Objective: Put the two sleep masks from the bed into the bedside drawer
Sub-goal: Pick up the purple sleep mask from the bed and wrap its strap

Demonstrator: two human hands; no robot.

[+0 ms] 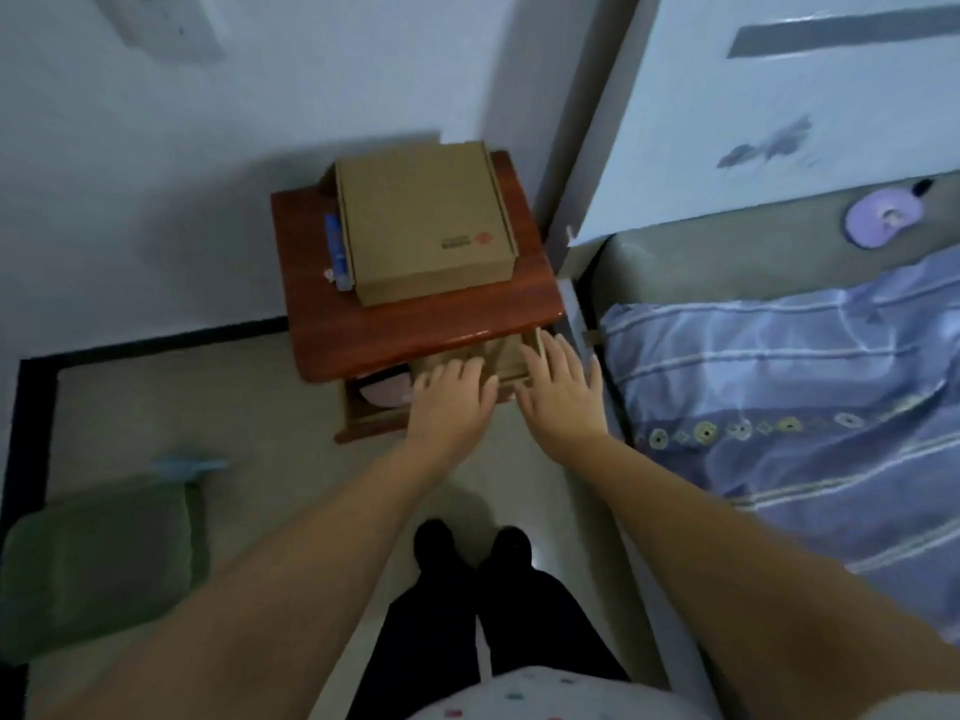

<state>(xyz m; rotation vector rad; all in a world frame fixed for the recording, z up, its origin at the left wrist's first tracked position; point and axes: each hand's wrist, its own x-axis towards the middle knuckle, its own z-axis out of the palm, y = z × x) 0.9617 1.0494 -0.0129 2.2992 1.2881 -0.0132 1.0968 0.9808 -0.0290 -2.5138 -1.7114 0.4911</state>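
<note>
The bedside drawer point(358, 415) of the red-brown nightstand point(415, 330) stands pulled out. A pink sleep mask point(383, 392) lies in its left part, half under the tabletop. My left hand point(453, 394) and my right hand point(558, 387) rest flat over the drawer's middle and right, fingers spread, holding nothing that I can see. Whatever lies beneath the palms is hidden. A purple sleep mask point(880, 218) lies on the bed's grey mattress edge near the headboard, far to the right.
A cardboard box point(423, 226) and a blue tube point(336, 252) sit on the nightstand. The bed with a blue striped quilt point(805, 407) fills the right. A green cushion point(98, 558) lies on the floor at left. My legs stand below.
</note>
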